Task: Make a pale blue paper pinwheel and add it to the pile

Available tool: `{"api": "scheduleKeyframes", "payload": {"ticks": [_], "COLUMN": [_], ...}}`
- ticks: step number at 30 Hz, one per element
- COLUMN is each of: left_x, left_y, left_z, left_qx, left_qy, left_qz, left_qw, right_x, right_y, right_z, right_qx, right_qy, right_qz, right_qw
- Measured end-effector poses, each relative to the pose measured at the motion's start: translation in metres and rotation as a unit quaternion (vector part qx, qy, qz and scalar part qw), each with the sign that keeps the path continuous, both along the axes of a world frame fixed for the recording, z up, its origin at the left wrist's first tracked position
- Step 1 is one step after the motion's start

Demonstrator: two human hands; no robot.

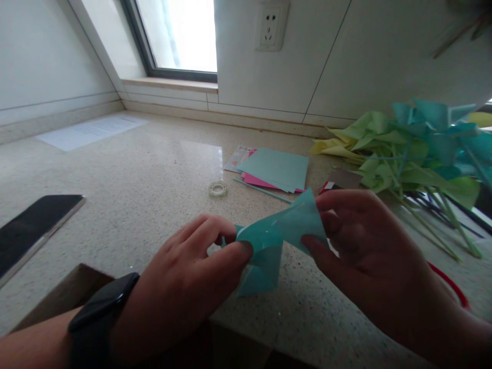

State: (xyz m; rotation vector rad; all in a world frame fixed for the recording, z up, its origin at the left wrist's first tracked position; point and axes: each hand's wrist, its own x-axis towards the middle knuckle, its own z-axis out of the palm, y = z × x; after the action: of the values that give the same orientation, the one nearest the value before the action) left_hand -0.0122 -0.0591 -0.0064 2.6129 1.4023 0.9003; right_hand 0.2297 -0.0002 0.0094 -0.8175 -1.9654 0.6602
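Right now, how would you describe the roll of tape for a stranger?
Start at the stone counter under the window. Left of the stack of coloured paper, beyond the teal paper, lies the roll of tape. It is the only small, clear ring there.

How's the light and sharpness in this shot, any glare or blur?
Head view: the window is blown out white; pale glare on the countertop below it; the left hand and right hand pinching the teal paper look dark, slightly soft; a blurred shape smears the top right corner.
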Motion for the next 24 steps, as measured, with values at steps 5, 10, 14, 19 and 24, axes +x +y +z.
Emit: {"api": "scheduleKeyframes", "payload": {"ticks": [5, 10, 14, 19, 24], "left_x": [0.0, 0.001, 0.002, 0.004, 0.004], "left_y": [-0.001, 0.0, -0.001, -0.002, -0.004], "left_z": [0.001, -0.001, 0.0, 0.001, 0.0], "left_qx": [-0.02, -0.004, 0.008, 0.021, 0.029], "left_qy": [-0.004, -0.001, 0.014, 0.037, 0.062], "left_qz": [0.022, 0.009, 0.003, -0.008, -0.028], "left_qw": [1.0, 1.0, 1.0, 0.999, 0.997], "right_x": [0.004, 0.004, 0.005, 0.004, 0.003], "right_y": [0.001, -0.003, -0.005, -0.009, -0.017], "right_z": [-0.002, 0.0, -0.001, 0.003, 0.019], "right_qx": [0.122, 0.135, 0.129, 0.176, 0.274], "right_qy": [-0.022, -0.018, -0.056, -0.096, -0.148], "right_qz": [0.029, 0.012, -0.024, -0.032, -0.026], "right_qw": [0.992, 0.991, 0.99, 0.979, 0.95]}}
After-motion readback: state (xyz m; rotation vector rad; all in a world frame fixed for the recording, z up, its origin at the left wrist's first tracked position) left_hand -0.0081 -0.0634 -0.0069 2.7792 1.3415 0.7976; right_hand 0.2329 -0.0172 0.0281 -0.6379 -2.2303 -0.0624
